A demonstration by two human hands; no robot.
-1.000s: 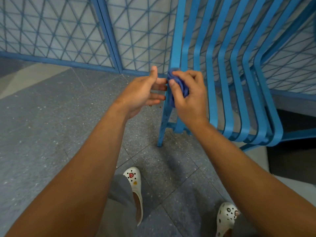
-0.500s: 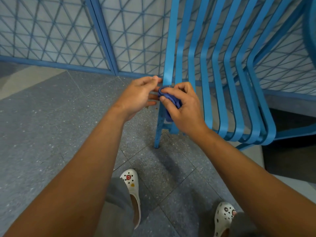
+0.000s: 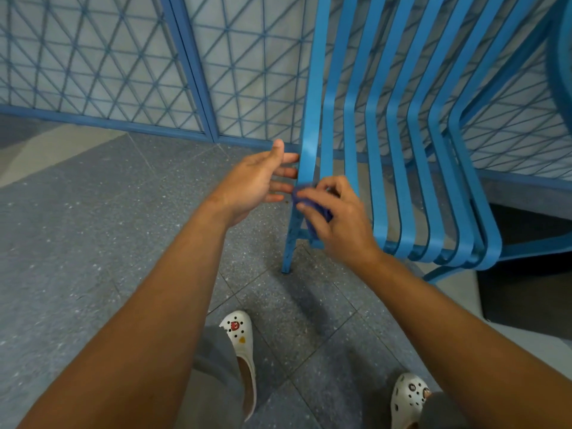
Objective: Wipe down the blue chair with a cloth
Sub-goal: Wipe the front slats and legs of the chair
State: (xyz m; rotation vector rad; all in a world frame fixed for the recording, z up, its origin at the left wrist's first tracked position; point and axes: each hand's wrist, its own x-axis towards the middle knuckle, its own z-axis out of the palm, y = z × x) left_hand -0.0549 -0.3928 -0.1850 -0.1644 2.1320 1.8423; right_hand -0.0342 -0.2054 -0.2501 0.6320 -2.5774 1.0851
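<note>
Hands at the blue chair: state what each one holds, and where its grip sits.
The right hand grips a bunched blue cloth against the outermost slat of the chair. The left hand holds nothing, fingers straight beside that slat.

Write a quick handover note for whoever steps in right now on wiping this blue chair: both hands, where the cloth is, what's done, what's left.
Right hand: grips the bunched dark blue cloth against the lower part of the leftmost slat of the blue chair.
Left hand: open, fingers straight, fingertips at that slat's outer edge, holding nothing.
Done: cannot tell from this view which slats are already wiped.
Left: likely the other slats to the right, the front curve of the seat and the leg; check each before moving on.
</note>
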